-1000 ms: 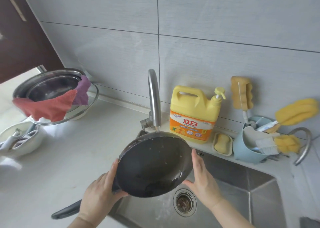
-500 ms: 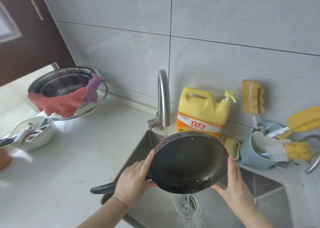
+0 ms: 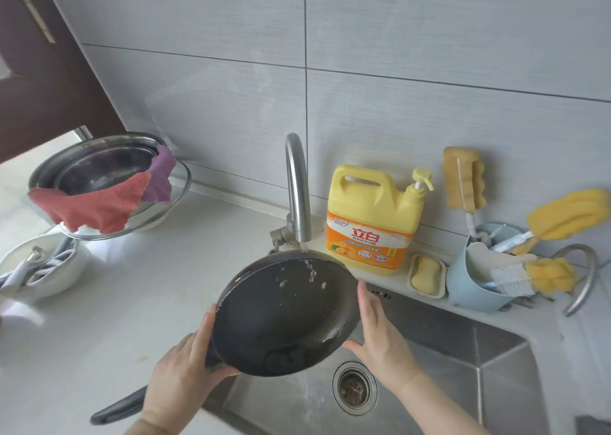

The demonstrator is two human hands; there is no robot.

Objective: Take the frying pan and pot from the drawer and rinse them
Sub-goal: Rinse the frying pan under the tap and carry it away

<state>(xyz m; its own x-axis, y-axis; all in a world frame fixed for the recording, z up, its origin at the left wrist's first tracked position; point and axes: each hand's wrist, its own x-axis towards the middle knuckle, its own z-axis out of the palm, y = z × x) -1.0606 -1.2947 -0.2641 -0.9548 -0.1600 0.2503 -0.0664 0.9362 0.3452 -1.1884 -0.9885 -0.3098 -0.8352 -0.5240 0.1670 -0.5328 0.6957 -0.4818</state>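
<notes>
Frying pan (image 3: 284, 315) now tilted steeper under tap (image 3: 297, 190), over sink (image 3: 496, 368); water spilling off low rim. Left hand (image 3: 185, 378) clasps handle base, right hand (image 3: 380, 338) open-palmed against rim. Rinse underway; pot possibly outside view.

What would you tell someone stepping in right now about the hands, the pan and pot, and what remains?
Left hand: gripping the frying pan where handle meets rim.
Right hand: open palm steadying the pan's right rim.
Pan: tilted over the sink under the tap; water is running onto its inside and spilling off near the drain.
Done: pan is out and being rinsed.
Left: finish rinsing the pan, set it down, then rinse the pot. A steel pot-like vessel with cloths sits on the counter at left; whether it is the task's pot is unclear.
</notes>
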